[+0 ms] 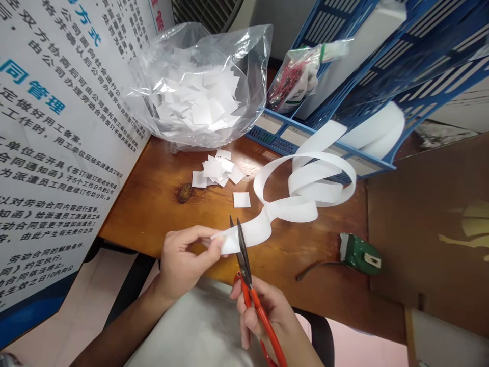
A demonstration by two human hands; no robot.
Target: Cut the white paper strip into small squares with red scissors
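Observation:
My left hand [183, 262] pinches the free end of a long white strip [301, 196] that curls in loops across the wooden desk [160, 204]. My right hand [265, 313] grips red-handled scissors [248, 285], whose dark blades stand slightly apart around the strip just right of my left fingers. A small pile of cut white squares [217, 171] lies on the desk beyond, with one single square [241, 200] nearer the strip.
A clear plastic bag [198, 86] full of white squares stands at the back. Blue file trays [382, 76] hold papers and a packet at the right. A green tape dispenser [359, 253] lies on the desk. A printed poster board [57, 142] stands at left.

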